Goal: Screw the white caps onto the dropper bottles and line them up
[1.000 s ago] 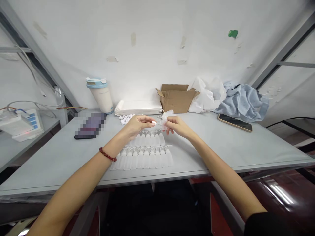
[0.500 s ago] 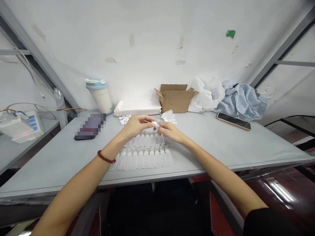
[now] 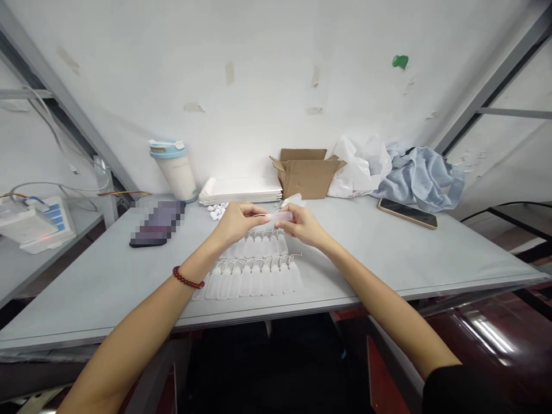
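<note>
Above the table's middle, my right hand (image 3: 304, 226) pinches a small translucent tube (image 3: 282, 217) lying sideways. My left hand (image 3: 241, 223) meets it from the left, its fingertips closed on the tube's white cap end (image 3: 268, 218). Below both hands, a front row of translucent tubes (image 3: 245, 282) with white caps and looped white cords lies side by side. Behind it is a shorter row (image 3: 256, 247), partly covered by my left hand. Loose white caps (image 3: 217, 211) are heaped beyond my left hand, and more translucent pieces (image 3: 294, 200) lie behind my right hand.
Along the wall stand a cup with a blue lid (image 3: 175, 169), stacked white trays (image 3: 241, 190), an open cardboard box (image 3: 307, 177), a white plastic bag (image 3: 360, 167) and blue cloth (image 3: 422, 178). A phone (image 3: 407, 213) lies right, a blurred dark object (image 3: 158, 223) left.
My right hand has shifted slightly right and up, and its fingers now hold the tube along its body, level and more visible. My left hand has barely moved.
</note>
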